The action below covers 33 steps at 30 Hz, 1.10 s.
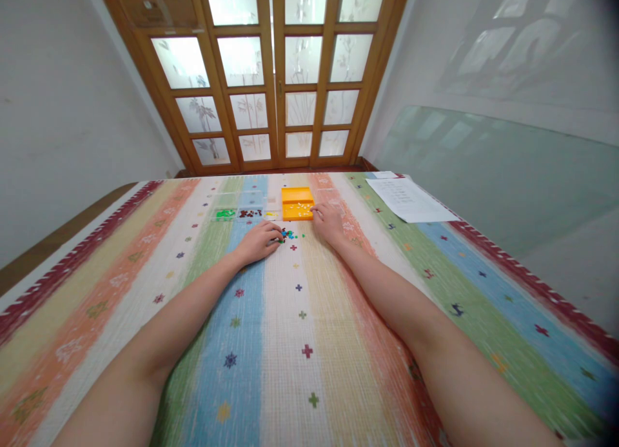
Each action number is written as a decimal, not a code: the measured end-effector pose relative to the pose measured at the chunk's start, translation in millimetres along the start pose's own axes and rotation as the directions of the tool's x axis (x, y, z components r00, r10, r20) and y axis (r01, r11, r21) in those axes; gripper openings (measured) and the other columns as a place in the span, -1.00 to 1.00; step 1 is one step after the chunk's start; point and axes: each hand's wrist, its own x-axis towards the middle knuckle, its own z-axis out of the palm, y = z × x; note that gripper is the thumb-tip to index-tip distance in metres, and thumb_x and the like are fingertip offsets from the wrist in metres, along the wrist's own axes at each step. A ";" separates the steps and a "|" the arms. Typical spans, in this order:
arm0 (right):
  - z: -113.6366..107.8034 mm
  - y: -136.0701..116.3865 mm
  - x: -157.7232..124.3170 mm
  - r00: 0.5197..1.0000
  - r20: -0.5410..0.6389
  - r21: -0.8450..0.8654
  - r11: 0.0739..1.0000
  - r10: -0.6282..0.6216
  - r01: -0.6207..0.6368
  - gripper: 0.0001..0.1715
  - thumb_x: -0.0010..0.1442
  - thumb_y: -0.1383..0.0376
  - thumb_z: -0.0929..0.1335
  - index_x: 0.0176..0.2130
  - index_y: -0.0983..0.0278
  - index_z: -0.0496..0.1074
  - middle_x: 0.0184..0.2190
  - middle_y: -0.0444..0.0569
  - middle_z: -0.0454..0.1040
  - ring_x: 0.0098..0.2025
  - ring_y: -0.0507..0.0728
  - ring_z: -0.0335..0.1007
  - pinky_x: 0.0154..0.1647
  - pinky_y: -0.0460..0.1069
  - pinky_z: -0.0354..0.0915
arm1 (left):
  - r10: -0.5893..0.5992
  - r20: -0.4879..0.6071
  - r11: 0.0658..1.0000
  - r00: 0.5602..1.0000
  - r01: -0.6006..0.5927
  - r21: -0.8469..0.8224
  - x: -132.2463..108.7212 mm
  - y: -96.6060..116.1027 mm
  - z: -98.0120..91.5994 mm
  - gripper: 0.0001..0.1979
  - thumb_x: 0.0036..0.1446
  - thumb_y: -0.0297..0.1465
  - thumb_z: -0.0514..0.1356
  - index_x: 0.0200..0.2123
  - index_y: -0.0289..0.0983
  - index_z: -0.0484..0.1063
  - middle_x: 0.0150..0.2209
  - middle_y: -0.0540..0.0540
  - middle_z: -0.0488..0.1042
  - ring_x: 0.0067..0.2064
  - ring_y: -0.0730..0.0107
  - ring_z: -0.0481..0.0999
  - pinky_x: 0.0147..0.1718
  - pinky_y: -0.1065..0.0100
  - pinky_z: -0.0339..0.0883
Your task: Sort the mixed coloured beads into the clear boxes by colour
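My left hand (261,242) rests on the striped cloth, its bent fingertips at the left side of a small pile of mixed coloured pieces (289,235). My right hand (328,222) is at the right edge of an open orange box (297,194), which has small white pieces in its near half. What either set of fingertips holds, if anything, is too small to make out. Left of the orange box stand clear boxes with green pieces (225,214), dark red pieces (250,213) and a few yellow pieces (271,214).
A striped, patterned tablecloth (285,369) covers the table. Printed paper sheets (411,200) lie at the far right. Beyond the table's far edge are wooden doors with glass panes (278,79), and a pale glass panel (483,169) leans by the right wall.
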 end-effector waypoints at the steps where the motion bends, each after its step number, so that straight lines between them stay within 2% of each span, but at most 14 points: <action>1: 0.5 0.4 -0.1 1.000 0.002 0.001 1.000 0.001 -0.001 -0.69 0.37 0.32 0.26 -0.16 0.24 0.61 -0.13 0.09 0.60 -0.04 0.26 0.44 0.07 0.13 0.28 | 0.002 0.002 1.000 1.000 -0.002 -0.001 0.1 -0.2 0.3 -0.77 0.27 -0.44 0.19 -0.09 -0.13 0.61 0.06 -0.11 0.53 0.14 0.16 0.45 0.22 0.04 0.31; 5: 2.1 1.6 -0.5 1.000 0.011 0.000 1.000 -0.001 0.001 -0.69 0.36 0.33 0.27 -0.16 0.24 0.61 -0.12 0.09 0.60 -0.02 0.26 0.45 0.08 0.14 0.28 | -0.006 0.006 1.000 1.000 0.006 0.008 0.0 -0.3 0.6 -0.69 0.23 -0.52 0.16 -0.06 -0.12 0.61 0.07 -0.10 0.53 0.15 0.16 0.44 0.23 0.04 0.30; 11: 2.5 0.8 -1.0 1.000 0.003 -0.001 1.000 -0.019 0.019 -0.71 0.35 0.32 0.28 -0.17 0.25 0.60 -0.13 0.09 0.60 -0.05 0.26 0.45 0.07 0.14 0.29 | -0.017 0.001 1.000 1.000 0.017 0.024 0.1 1.7 -1.0 -0.81 0.32 -0.35 0.19 -0.12 -0.14 0.62 0.04 -0.12 0.54 0.13 0.14 0.44 0.20 0.03 0.31; 18: 0.1 -1.6 -1.3 1.000 0.025 0.018 1.000 -0.019 0.018 -0.72 0.35 0.32 0.27 -0.17 0.24 0.59 -0.13 0.09 0.60 -0.05 0.27 0.45 0.06 0.15 0.29 | -0.010 -0.016 1.000 1.000 0.010 0.002 1.1 1.2 -0.8 -0.83 0.35 -0.35 0.17 -0.15 -0.15 0.58 -0.01 -0.11 0.57 0.10 0.16 0.46 0.18 0.06 0.31; 21: 0.4 -0.6 -1.0 0.999 0.028 0.020 0.999 -0.031 0.031 -0.72 0.35 0.31 0.28 -0.17 0.24 0.59 -0.14 0.09 0.60 -0.05 0.27 0.46 0.06 0.15 0.30 | -0.097 -0.085 0.995 0.992 0.097 -0.010 -0.4 -5.1 -2.5 -0.84 0.33 -0.34 0.18 -0.13 -0.17 0.56 -0.07 -0.13 0.58 0.04 0.14 0.49 0.12 0.07 0.34; 23: 1.0 0.3 -0.9 0.999 0.035 0.024 0.999 -0.038 0.037 -0.72 0.35 0.31 0.28 -0.17 0.24 0.59 -0.14 0.09 0.60 -0.05 0.27 0.47 0.07 0.14 0.31 | -0.192 -0.147 0.981 0.970 0.190 -0.025 -2.8 -13.5 -5.4 -0.84 0.31 -0.33 0.18 -0.14 -0.19 0.55 -0.11 -0.14 0.59 -0.02 0.14 0.51 0.05 0.10 0.37; 25: 1.8 1.0 -0.8 0.998 0.039 0.031 0.999 -0.040 0.039 -0.72 0.35 0.31 0.28 -0.16 0.24 0.59 -0.13 0.09 0.60 -0.04 0.26 0.47 0.08 0.14 0.31 | -0.295 -0.214 0.955 0.931 0.289 -0.060 -6.4 -25.3 -9.4 -0.85 0.29 -0.34 0.18 -0.15 -0.20 0.54 -0.14 -0.12 0.60 -0.10 0.17 0.52 -0.02 0.15 0.39; 27: 2.6 1.5 -0.9 0.998 0.042 0.038 0.998 -0.042 0.040 -0.72 0.35 0.32 0.27 -0.15 0.24 0.59 -0.13 0.08 0.60 -0.03 0.26 0.47 0.09 0.14 0.31 | -0.406 -0.296 0.914 0.865 0.389 -0.114 -11.0 -40.1 -14.1 -0.85 0.26 -0.36 0.18 -0.16 -0.21 0.53 -0.18 -0.11 0.60 -0.17 0.21 0.53 -0.07 0.19 0.39; 30: 3.6 1.8 -0.8 0.998 0.051 0.041 0.998 -0.046 0.044 -0.72 0.34 0.32 0.28 -0.15 0.24 0.59 -0.12 0.08 0.60 -0.03 0.25 0.47 0.08 0.13 0.32 | -0.554 -0.418 0.831 0.720 0.508 -0.227 -19.9 -65.7 -20.8 -0.84 0.25 -0.35 0.17 -0.16 -0.22 0.52 -0.21 -0.09 0.59 -0.22 0.25 0.51 -0.10 0.22 0.39; 33: 3.7 1.3 -0.8 0.997 0.064 0.040 0.999 -0.039 0.036 -0.73 0.35 0.31 0.28 -0.15 0.23 0.59 -0.11 0.07 0.60 -0.03 0.24 0.47 0.08 0.13 0.32 | -0.637 -0.528 0.762 0.561 0.560 -0.325 -29.9 -91.2 -25.7 -0.81 0.27 -0.32 0.14 -0.13 -0.23 0.51 -0.21 -0.09 0.57 -0.24 0.28 0.50 -0.16 0.27 0.38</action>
